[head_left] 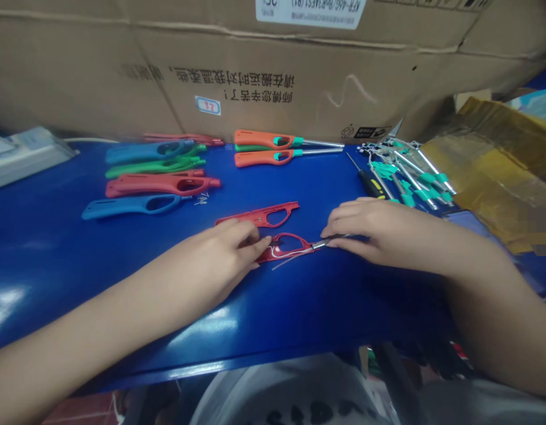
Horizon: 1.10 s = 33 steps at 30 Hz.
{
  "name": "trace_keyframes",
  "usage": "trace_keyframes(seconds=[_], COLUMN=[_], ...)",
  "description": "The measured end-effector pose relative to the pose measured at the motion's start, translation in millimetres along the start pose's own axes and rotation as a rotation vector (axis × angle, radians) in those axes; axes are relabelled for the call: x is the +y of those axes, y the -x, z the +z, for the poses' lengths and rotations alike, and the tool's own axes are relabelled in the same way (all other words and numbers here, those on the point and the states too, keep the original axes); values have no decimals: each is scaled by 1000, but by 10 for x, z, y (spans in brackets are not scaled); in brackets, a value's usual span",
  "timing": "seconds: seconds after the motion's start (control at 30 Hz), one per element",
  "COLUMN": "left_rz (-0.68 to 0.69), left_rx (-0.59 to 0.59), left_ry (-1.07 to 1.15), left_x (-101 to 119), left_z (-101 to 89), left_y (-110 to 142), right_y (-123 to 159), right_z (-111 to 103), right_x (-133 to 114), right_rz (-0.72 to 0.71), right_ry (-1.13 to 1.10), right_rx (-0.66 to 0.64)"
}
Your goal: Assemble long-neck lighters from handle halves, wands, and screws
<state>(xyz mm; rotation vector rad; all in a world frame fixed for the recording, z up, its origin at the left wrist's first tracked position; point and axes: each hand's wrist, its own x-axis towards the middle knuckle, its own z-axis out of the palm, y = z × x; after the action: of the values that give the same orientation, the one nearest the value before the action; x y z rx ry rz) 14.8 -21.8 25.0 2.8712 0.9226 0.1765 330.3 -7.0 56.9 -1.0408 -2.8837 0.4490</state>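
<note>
My left hand [231, 254] is closed on a red lighter shell half [306, 242], which lies with its inside up near the table's front. White wire and a thin clear tube [285, 262] run through and past it. My right hand [361, 227] pinches a metal lighter tube [319, 244], whose near end meets the tip of that shell. Most of the tube is hidden by my fingers. Just behind, touching or close to my left knuckles, is a second red shell half [279, 216].
Blue, green and red lighter handles [162, 184] lie at the left beside small screws [202, 199]. Orange lighters [264, 158] lie behind. A screwdriver [370, 184] and several metal tubes with teal parts [425, 186] lie at the right. A large cardboard box [166, 77] backs the blue table [273, 330].
</note>
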Motion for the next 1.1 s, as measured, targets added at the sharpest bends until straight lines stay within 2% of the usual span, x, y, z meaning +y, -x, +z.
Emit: trace_keyframes(seconds=[0.13, 0.47, 0.83, 0.97, 1.1], left_rz=[-3, 31, -1, -4, -1], left_rx=[-9, 5, 3, -15, -3], left_ry=[-17, -46, -2, -4, 20], left_x=[-10, -46, -23, -27, -15], left_z=[32, 107, 80, 81, 74], left_y=[12, 33, 9, 4, -8], right_y=[-92, -123, -112, -134, -156], right_z=[43, 94, 97, 88, 153], right_x=[-44, -100, -224, -323, -442], right_rz=[-32, 20, -38, -90, -66], right_ry=[41, 61, 270, 380, 479], right_rx=[20, 42, 25, -25, -82])
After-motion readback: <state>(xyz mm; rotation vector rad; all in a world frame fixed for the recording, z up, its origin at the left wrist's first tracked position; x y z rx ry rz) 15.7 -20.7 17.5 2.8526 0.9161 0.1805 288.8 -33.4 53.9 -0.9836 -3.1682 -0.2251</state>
